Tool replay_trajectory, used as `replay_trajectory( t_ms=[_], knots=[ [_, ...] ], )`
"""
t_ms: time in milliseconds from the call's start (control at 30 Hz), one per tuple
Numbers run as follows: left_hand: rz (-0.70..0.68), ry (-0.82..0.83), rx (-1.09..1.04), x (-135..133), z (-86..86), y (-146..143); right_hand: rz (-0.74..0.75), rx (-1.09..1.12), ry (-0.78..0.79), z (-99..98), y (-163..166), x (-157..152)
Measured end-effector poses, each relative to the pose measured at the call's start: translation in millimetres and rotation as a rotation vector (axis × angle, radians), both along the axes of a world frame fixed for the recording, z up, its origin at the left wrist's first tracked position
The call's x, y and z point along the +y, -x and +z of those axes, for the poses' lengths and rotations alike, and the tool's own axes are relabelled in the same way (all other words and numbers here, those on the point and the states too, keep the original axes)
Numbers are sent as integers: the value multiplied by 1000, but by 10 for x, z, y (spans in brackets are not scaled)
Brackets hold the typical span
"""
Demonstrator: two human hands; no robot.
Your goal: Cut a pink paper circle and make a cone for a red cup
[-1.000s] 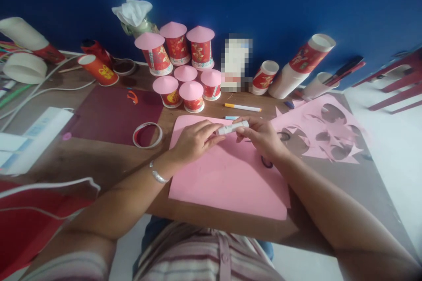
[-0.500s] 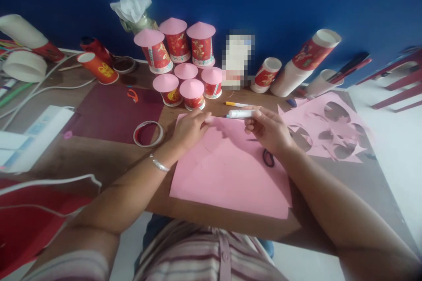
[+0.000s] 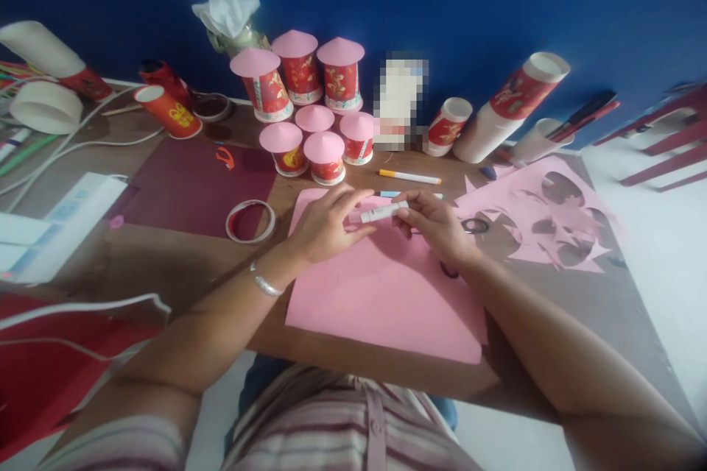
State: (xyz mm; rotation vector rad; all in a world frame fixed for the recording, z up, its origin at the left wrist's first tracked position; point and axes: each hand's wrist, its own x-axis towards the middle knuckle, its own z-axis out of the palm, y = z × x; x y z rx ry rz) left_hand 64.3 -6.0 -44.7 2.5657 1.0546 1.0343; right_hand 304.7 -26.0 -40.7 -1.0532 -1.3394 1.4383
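Note:
My right hand (image 3: 436,224) is closed in a pinch around one end of a small white glue stick (image 3: 376,213), held nearly level. Around the stick's other end, my left hand (image 3: 325,224) stands open with thumb and fingers apart; whether it touches the stick I cannot tell. Beneath both hands lies pink paper (image 3: 381,309). Dark-handled scissors (image 3: 476,226) are partly hidden under my right hand and wrist. Just beyond my hands, a yellow-and-white marker (image 3: 409,176) rests on the table, with a blue-ended pen (image 3: 389,194) nearer.
Several red paper cups with pink cone tops (image 3: 324,149) stand at the back. A tape roll (image 3: 250,221) lies left of the paper, near a maroon sheet (image 3: 182,195). Cut pink scraps (image 3: 530,199) spread on the right. Stacked cups (image 3: 511,107) lean by the blue wall.
My right hand has brought the glue stick left and nearer to me. My left hand has moved slightly right and its fingers have spread around the stick's end.

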Motion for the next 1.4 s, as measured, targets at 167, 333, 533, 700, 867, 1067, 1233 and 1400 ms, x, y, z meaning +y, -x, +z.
replay_trajectory(
  t_ms=[167,333,533,700,867,1067,1233,1400],
  knots=[
    [-21,74,105,26,-15,47,-73,-73,-41,-18,9,2],
    [-49,156,281,99,-78,143,-302,-80,-120,-86,-96,123],
    [14,55,227,243,-26,-43,-378,0,-142,-96,-157,202],
    [33,108,321,529,41,-328,-386,42,-131,-97,-171,226],
    [83,142,244,663,-53,-455,-377,43,-148,-108,-192,240],
    [64,123,169,641,-146,-354,-313,62,-121,-135,-189,250],
    [42,-18,44,462,-27,-190,-296,58,-101,-118,-168,222],
    [-61,8,-50,216,78,-197,-177,-6,-97,-74,-109,135]
  ],
)
